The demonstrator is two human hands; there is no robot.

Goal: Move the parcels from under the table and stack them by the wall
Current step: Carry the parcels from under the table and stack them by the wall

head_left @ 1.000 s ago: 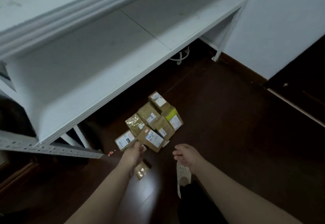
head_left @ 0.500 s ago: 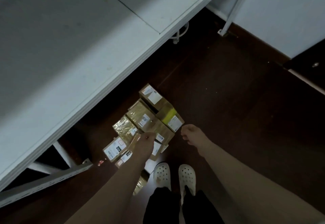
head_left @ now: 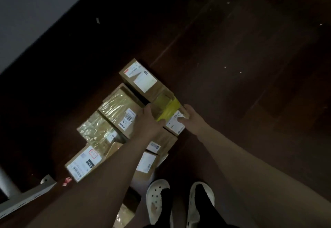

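Both hands have advanced from the near edge of the pile to the yellow-taped parcel (head_left: 167, 110). The left hand (head_left: 149, 120), earlier over the nearest boxes, now clasps the parcel's left side. The right hand (head_left: 192, 118), earlier loosely curled in the air, now grips its right side, thumb on the white label (head_left: 176, 123).

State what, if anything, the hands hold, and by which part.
The yellow-taped parcel: the left hand grips its left side, the right hand its right side, thumb on the label.
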